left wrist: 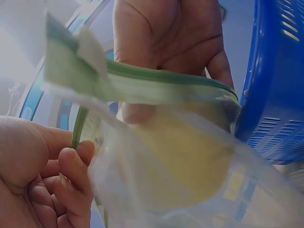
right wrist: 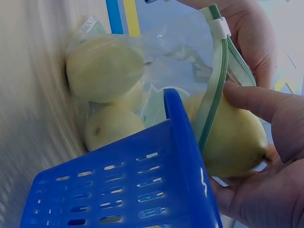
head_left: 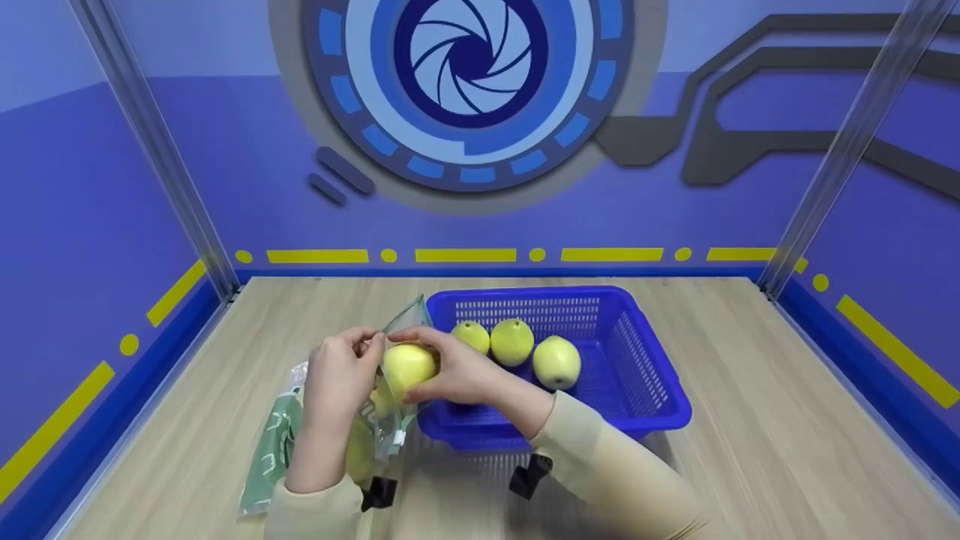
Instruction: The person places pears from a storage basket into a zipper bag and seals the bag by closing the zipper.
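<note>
A clear zip bag with a green seal [right wrist: 212,102] stands at the basket's left side. My left hand [head_left: 339,379] pinches the edge of its mouth between thumb and fingers. In my right hand [head_left: 463,369] is a yellow-green pear [head_left: 409,365], gripped between thumb and fingers and partly inside the bag's mouth. Several pears [right wrist: 105,70] lie in the lower part of the bag, as the right wrist view shows. The white slider [right wrist: 219,28] sits at one end of the seal. Through the film, the left wrist view shows the held pear [left wrist: 185,156] blurred.
A blue plastic basket [head_left: 652,360] stands right of the bag on the wooden table [head_left: 750,390]. Inside it are pears [head_left: 556,363], three in view. Left of my left wrist lies green-printed plastic [head_left: 270,450]. Blue panels [head_left: 112,247] enclose the table at the back and sides.
</note>
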`<state>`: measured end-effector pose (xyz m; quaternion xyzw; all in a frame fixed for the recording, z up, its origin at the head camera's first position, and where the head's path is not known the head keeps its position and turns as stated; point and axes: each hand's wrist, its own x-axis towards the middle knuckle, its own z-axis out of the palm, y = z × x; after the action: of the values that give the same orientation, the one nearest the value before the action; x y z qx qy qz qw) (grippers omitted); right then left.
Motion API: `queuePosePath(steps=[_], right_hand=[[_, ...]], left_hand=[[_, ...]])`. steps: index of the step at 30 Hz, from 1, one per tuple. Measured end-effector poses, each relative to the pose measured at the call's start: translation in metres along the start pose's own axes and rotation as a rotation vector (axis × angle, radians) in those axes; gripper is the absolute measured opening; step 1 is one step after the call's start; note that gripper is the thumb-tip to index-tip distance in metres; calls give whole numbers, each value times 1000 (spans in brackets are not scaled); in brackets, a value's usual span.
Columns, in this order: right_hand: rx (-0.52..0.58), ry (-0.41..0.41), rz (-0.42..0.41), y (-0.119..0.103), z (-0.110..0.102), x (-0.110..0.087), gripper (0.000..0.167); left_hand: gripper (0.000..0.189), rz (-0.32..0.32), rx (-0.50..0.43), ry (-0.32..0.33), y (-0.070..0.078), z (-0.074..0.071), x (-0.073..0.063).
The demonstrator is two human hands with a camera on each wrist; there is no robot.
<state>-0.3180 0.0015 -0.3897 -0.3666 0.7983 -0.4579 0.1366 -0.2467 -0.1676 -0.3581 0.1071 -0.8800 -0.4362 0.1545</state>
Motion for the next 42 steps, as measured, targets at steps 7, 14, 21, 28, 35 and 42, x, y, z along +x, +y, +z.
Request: queuePosePath(steps=[7,14,21,28,35,42], right_hand=[[76,-27,35,-2,-5,-4,74],[79,-10,58,0,-7,-5,69],[78,3,64,-1,-11,-4,65],[78,9,40,-4,-18,-6,63],[89,14,17,-4,-24,-6,61],[78,11,26,-5,-30,-8,58]], left_hand=[[29,1,-7,-8,1,0,0],[30,2,-16,-7,1,0,0],[29,15,-17,5,0,2,0],[27,30,-12,20,-1,2,0],[27,29,-9,21,-1,2,0],[26,34,-13,30,-1,3,0]])
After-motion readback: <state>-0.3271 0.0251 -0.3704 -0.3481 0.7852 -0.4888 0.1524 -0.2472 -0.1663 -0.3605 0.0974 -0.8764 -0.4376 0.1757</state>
